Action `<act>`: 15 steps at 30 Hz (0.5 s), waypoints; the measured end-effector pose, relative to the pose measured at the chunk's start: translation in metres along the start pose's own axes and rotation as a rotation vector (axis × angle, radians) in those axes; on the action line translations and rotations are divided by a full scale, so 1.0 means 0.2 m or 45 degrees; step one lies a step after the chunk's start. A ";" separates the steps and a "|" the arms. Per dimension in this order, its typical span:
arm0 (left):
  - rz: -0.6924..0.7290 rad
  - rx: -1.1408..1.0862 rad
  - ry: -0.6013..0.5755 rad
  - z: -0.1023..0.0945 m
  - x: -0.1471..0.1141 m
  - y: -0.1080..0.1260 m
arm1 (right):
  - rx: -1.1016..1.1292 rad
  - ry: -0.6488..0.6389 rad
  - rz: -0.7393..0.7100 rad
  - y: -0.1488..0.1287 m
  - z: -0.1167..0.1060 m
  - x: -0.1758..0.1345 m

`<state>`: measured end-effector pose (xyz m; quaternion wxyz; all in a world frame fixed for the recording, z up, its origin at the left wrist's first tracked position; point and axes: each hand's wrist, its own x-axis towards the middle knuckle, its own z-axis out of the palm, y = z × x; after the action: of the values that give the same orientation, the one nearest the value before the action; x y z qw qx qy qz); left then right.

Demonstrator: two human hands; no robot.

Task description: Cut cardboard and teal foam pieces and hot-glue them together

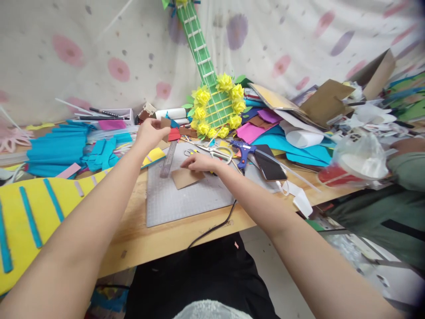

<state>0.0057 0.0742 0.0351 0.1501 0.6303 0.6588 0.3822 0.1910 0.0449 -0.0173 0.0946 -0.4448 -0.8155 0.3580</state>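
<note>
My left hand [151, 134] is raised above the back left of the grey cutting mat [166, 208], fingers closed on a small brown piece of cardboard [165, 126]. Below and to the right, my right hand [201, 162] has its fingers bent at the upper edge of a larger cardboard piece [187, 179], which lies tilted on the mat. A metal ruler [168, 159] lies between the hands. Scissors [221, 153] and a blue glue gun [244, 150] lie just behind my right hand.
A green paper guitar with yellow flowers [207, 71] leans against the curtain. A yellow striped sheet [29, 221] covers the left side. At right are a phone [270, 163], piled paper [302, 133], a bagged red-and-white tub [352, 164] and another person's sleeve [410, 170]. A black cord [215, 228] crosses the front edge.
</note>
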 end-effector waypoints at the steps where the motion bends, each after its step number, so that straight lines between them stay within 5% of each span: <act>1: -0.010 0.043 -0.107 -0.02 -0.04 0.01 | -0.007 0.000 -0.028 0.00 0.01 0.01; 3: 0.012 0.158 -0.338 -0.04 -0.12 0.01 | -0.030 0.030 -0.118 0.01 0.03 0.04; 7: 0.026 0.331 -0.494 -0.04 -0.33 -0.07 | 0.020 0.175 -0.273 0.05 0.07 0.10; 15: 0.091 0.556 -0.387 0.12 -0.54 -0.08 | 0.357 0.570 -0.237 0.12 0.20 0.04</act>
<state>0.0290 -0.0187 -0.0224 0.0942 0.7209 0.6728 0.1370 0.1830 0.0386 -0.0635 0.3654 -0.4184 -0.7543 0.3500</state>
